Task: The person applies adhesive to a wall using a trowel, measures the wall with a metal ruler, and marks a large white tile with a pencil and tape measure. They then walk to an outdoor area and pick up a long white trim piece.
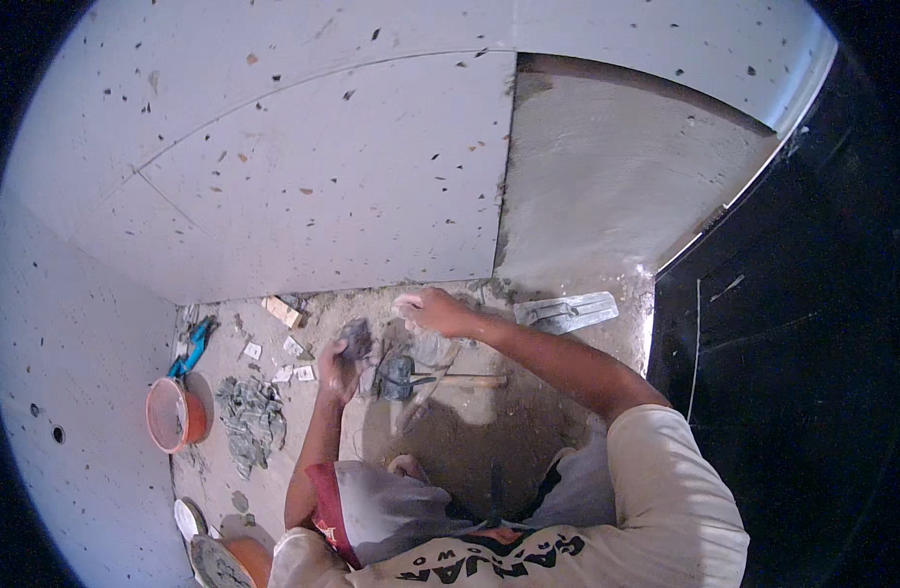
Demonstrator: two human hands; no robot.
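My left hand [340,377] is raised over the floor, its fingers closed around a dark grey lump [355,339]; whether it is wadded cloth or mortar I cannot tell. Further right and a little farther off, my right hand [432,311] is closed near the foot of the far wall. Its fingertips look pale, and anything they hold is too unclear to name. Between my hands and my knees lies a mallet with a black head [397,377] and a wooden handle [477,381]. A flat metal trowel [568,313] rests beyond my right forearm.
Speckled white tiles [352,176] cover the far wall, beside a bare grey patch [617,167]. At left stand an orange bucket [194,419], a blue tool [192,345], a crumpled grey heap [251,421] and a mortar-filled container [218,563]. A black panel [764,323] borders the right.
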